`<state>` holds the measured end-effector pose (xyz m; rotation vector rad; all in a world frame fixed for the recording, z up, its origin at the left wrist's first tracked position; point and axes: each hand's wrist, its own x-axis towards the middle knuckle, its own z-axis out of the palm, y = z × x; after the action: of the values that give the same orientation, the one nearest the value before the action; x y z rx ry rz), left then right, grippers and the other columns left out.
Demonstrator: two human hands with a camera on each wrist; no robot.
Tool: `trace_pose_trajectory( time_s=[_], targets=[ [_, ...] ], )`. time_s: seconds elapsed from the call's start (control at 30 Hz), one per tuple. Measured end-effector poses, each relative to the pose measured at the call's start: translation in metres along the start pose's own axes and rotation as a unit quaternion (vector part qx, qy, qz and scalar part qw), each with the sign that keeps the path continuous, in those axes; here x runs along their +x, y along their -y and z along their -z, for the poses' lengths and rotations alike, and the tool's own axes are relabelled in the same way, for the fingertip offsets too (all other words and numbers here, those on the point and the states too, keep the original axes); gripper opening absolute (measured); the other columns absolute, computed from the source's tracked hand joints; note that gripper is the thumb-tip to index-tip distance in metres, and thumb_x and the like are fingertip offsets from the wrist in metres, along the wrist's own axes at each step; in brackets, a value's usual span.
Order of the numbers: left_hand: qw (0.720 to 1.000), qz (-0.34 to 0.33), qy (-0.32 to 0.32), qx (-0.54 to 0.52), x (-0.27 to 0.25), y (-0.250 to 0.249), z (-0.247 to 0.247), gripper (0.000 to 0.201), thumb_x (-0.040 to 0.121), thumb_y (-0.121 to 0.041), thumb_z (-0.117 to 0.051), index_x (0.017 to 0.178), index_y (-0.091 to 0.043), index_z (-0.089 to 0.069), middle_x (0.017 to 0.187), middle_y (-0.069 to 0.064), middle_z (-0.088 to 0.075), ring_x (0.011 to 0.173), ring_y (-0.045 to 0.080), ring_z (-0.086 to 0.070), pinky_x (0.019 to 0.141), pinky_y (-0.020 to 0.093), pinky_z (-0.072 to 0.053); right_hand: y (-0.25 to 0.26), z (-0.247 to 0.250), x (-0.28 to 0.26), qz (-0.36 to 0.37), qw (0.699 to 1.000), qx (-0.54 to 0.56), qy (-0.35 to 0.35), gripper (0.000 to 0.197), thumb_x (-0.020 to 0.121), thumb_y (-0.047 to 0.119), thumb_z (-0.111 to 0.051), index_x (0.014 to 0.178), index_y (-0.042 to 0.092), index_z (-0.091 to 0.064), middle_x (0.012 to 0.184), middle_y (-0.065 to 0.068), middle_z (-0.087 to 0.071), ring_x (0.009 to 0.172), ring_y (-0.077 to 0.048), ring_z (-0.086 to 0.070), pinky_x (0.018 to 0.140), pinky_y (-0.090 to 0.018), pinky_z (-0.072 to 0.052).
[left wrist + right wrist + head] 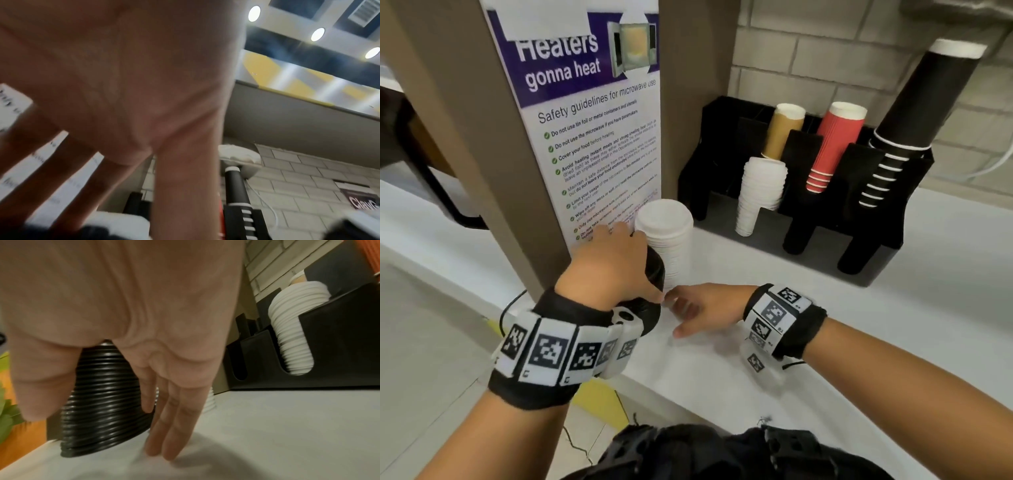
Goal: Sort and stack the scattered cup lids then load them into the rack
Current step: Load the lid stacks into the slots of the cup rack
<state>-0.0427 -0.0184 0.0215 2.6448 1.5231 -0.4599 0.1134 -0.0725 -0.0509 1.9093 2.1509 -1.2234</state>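
Observation:
A tall stack of black lids (656, 274) (102, 402) stands near the front edge of the white counter (808, 325). My left hand (616, 263) (123, 81) lies over its top and left side, fingers straight and spread. Close behind it stands a stack of white lids (666, 233). My right hand (698, 308) reaches toward the black stack's base with straight fingers (168, 434), tips on the counter and holding nothing. The black rack (822, 212) (339, 337) stands at the back right, with white lids (756, 192) (294, 331) in one slot.
The rack also holds brown cups (782, 133), red cups (832, 147) and a long sleeve of black cups (914, 113). A brown pillar with a microwave poster (592, 120) rises just left of the stacks. Tiled wall runs behind the rack.

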Motion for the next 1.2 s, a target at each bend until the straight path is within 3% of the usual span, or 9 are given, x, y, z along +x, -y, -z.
trace_pose_trajectory(
  time_s=[0.1,0.3,0.4,0.57,0.67,0.77,0.9,1.07,1.2],
  targets=[
    [1.0,0.008,0.012,0.019,0.002,-0.004,-0.005,0.096,0.067,-0.062,-0.076,0.137,-0.013,-0.033,0.134,0.01,-0.033,0.125,0.035,-0.037,0.096,0.043,-0.043,0.001,0.0,0.005,-0.004,1.0,-0.004,0.001,0.067,0.088,0.032,-0.067,0.143,0.012,-0.034,0.128,-0.008,-0.056,0.112,-0.02,-0.055,0.096,-0.025,-0.042],
    [0.998,-0.025,0.046,0.029,0.003,-0.012,-0.008,0.089,0.065,-0.043,-0.083,0.131,-0.019,-0.027,0.122,0.009,-0.04,0.106,0.032,-0.051,0.076,0.038,-0.049,-0.005,0.002,0.006,-0.015,1.0,0.025,0.007,0.069,0.088,0.033,-0.067,0.144,0.015,-0.032,0.129,-0.005,-0.054,0.112,-0.017,-0.055,0.1,-0.028,-0.044],
    [0.998,-0.045,0.046,0.027,0.005,-0.009,-0.009,0.085,0.066,-0.041,-0.08,0.129,-0.021,-0.027,0.12,0.008,-0.039,0.093,0.027,-0.046,0.071,0.035,-0.047,-0.008,0.003,0.004,-0.019,0.999,0.035,0.008,0.07,0.088,0.033,-0.067,0.145,0.016,-0.031,0.13,-0.005,-0.054,0.114,-0.019,-0.055,0.101,-0.029,-0.043],
    [0.991,-0.123,0.046,-0.028,0.007,-0.018,-0.009,0.077,0.06,-0.042,-0.08,0.119,-0.026,-0.033,0.109,-0.001,-0.04,0.087,0.022,-0.052,0.062,0.03,-0.045,-0.023,0.009,-0.008,-0.041,0.998,0.031,0.026,0.065,0.087,0.039,-0.067,0.141,0.02,-0.036,0.126,0.001,-0.055,0.112,-0.015,-0.055,0.1,-0.028,-0.043],
    [0.983,-0.174,0.044,-0.046,0.011,-0.038,-0.007,0.079,0.058,-0.041,-0.081,0.12,-0.028,-0.034,0.103,-0.002,-0.04,0.087,0.023,-0.055,0.07,0.037,-0.053,-0.039,0.016,-0.022,-0.06,0.997,0.049,0.022,0.063,0.084,0.04,-0.07,0.136,0.021,-0.04,0.112,0.009,-0.054,0.104,-0.011,-0.054,0.089,-0.022,-0.042],
    [0.974,-0.214,0.033,-0.059,0.021,-0.062,-0.004,0.079,0.058,-0.039,-0.082,0.12,-0.028,-0.036,0.101,-0.001,-0.04,0.086,0.023,-0.054,0.068,0.036,-0.051,-0.057,0.024,-0.036,-0.077,0.994,0.073,0.0,0.067,0.079,0.039,-0.076,0.135,0.026,-0.041,0.114,0.008,-0.057,0.105,-0.009,-0.055,0.089,-0.02,-0.042],
    [0.963,-0.252,0.017,-0.096,0.046,-0.089,0.001,0.085,0.06,-0.038,-0.084,0.129,-0.026,-0.036,0.112,0.004,-0.042,0.095,0.026,-0.054,0.077,0.037,-0.053,-0.078,0.029,-0.047,-0.087,0.984,0.147,-0.052,0.061,0.077,0.029,-0.079,0.129,0.025,-0.048,0.12,0.003,-0.062,0.111,-0.014,-0.059,0.1,-0.032,-0.048],
    [0.955,-0.22,-0.015,-0.197,0.083,-0.107,0.004,0.098,0.066,-0.039,-0.083,0.146,-0.027,-0.027,0.133,0.01,-0.029,0.122,0.035,-0.043,0.099,0.046,-0.046,-0.094,0.033,-0.051,-0.09,0.937,0.286,-0.18,0.08,0.081,0.02,-0.076,0.144,0.027,-0.028,0.13,-0.004,-0.051,0.113,-0.019,-0.059,0.093,-0.039,-0.054],
    [0.963,-0.177,-0.045,-0.196,0.101,-0.114,0.006,0.099,0.07,-0.048,-0.08,0.148,-0.021,-0.025,0.138,0.014,-0.035,0.129,0.036,-0.037,0.104,0.048,-0.04,-0.1,0.039,-0.047,-0.073,0.918,0.306,-0.243,0.082,0.083,0.017,-0.073,0.146,0.026,-0.02,0.127,0.002,-0.048,0.11,-0.015,-0.058,0.088,-0.037,-0.056]
  ],
)
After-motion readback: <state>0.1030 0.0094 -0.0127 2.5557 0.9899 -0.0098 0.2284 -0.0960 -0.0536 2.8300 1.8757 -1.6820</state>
